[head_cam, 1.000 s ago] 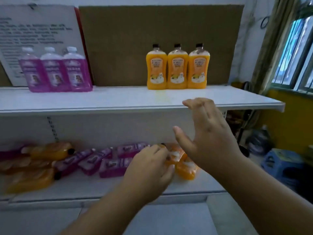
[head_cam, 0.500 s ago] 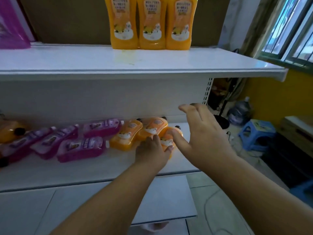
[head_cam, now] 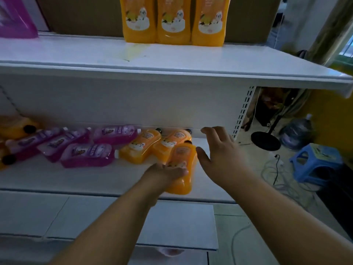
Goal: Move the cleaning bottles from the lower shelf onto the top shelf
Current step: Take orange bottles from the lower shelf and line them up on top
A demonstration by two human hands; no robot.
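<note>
I see left hand (head_cam: 165,172) nearest, fingers curled round orange bottle (head_cam: 182,165) lying at front of lower shelf (head_cam: 76,180). Right hand (head_cam: 219,155) just beside bottle, fingers spread, holding nothing. Behind: two more orange bottles (head_cam: 140,147) on their sides, then purple bottles (head_cam: 87,154) lying leftward. Farthest: top shelf (head_cam: 172,60) with three upright orange bottles (head_cam: 173,20). Blue stool (head_cam: 317,161) on floor at right.

Lower shelf (head_cam: 57,180): toppled bottles (head_cam: 139,148).
</note>
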